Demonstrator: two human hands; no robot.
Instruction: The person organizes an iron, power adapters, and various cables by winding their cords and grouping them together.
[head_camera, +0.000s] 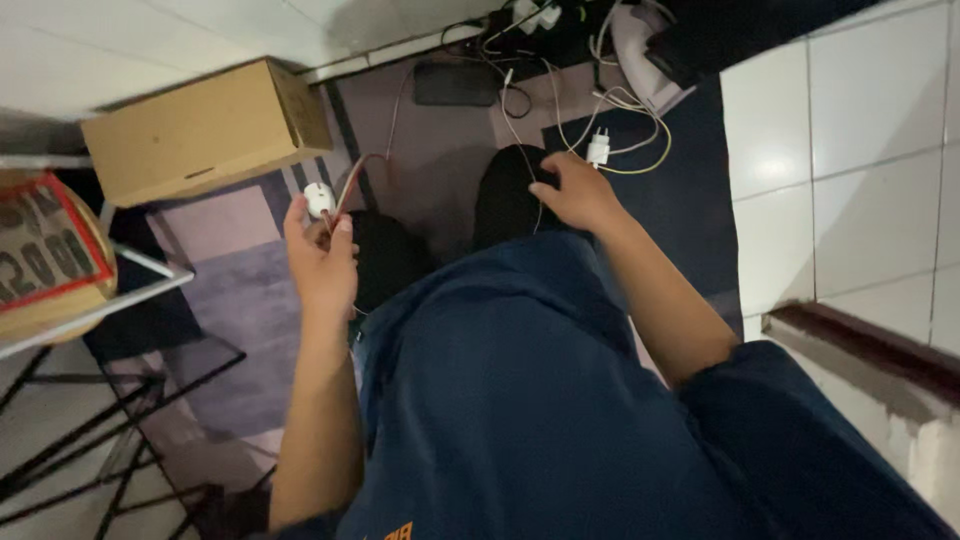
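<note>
My left hand (322, 255) is raised over the rug and grips a small white charger plug (319, 197) together with its thin reddish cable (368, 165). That cable runs up toward the wall. My right hand (577, 192) reaches forward with loosely curled fingers onto thin white cords on my dark knee (505, 195). A white plug adapter (599, 149) with a yellowish cable lies just beyond its fingertips. My dark blue shirt fills the lower middle of the view.
A cardboard box (205, 130) lies on the patterned rug (235, 290) at the upper left. A tangle of cables and chargers (540, 30) sits by the wall. A metal-framed table (90, 300) stands at left, white floor tiles (860, 150) at right.
</note>
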